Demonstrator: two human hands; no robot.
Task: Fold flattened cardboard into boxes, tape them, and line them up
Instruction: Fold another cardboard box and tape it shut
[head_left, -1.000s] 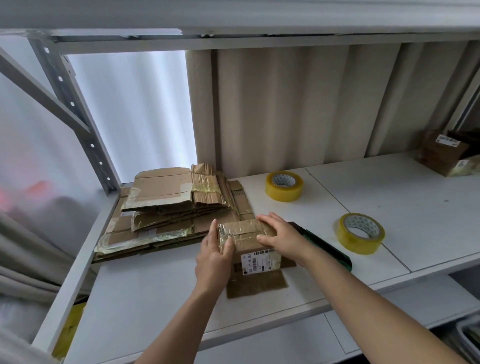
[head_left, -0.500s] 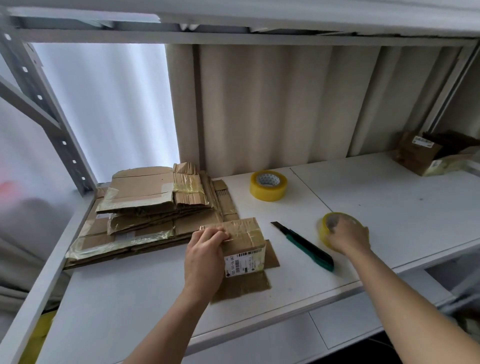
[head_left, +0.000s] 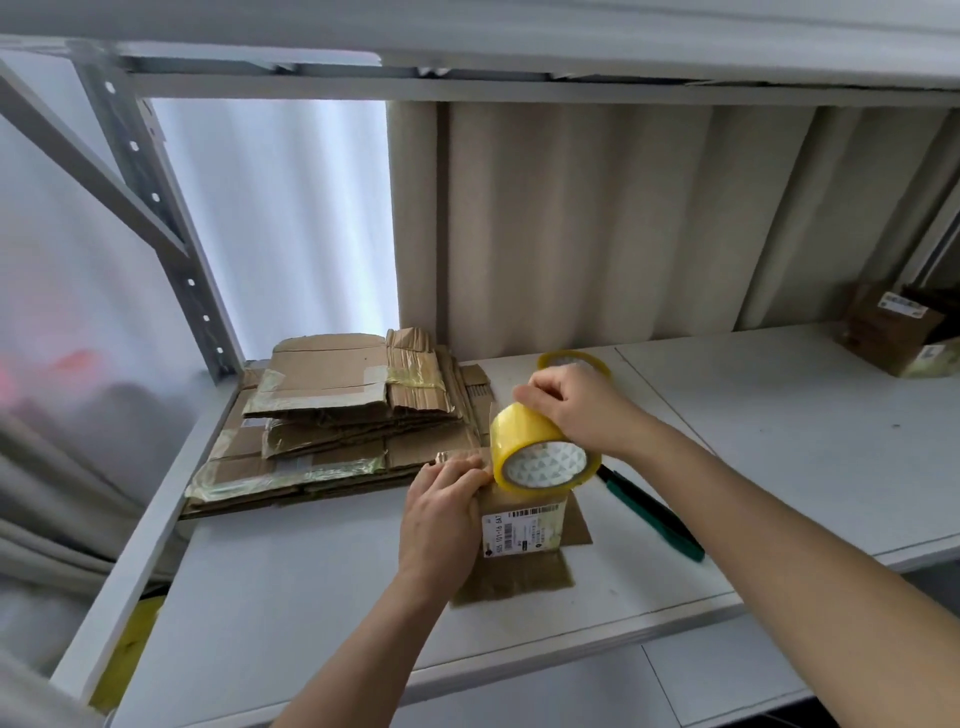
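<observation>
A small cardboard box stands near the front edge of the white worktop, a white barcode label on the side facing the camera and one of its brown flaps lying flat on the surface in front of it. The left hand rests on the box's left side, fingers curled over the top edge and pressing it. The right hand grips a roll of yellow tape from above, fingers wrapped round its rim — the roll is tilted, its white core facing the camera, and it hangs just over the top of the box, touching or nearly touching it; which one cannot be told. A second yellow tape roll lies flat behind the right hand, mostly hidden by it. A green-handled cutter lies on the worktop just right of the box, passing under the right forearm. To the left, toward the back corner, a stack of flattened cardboard sits with old clear tape on several sheets. At the far right — well apart from the rest — another brown carton sits against the back.
</observation>
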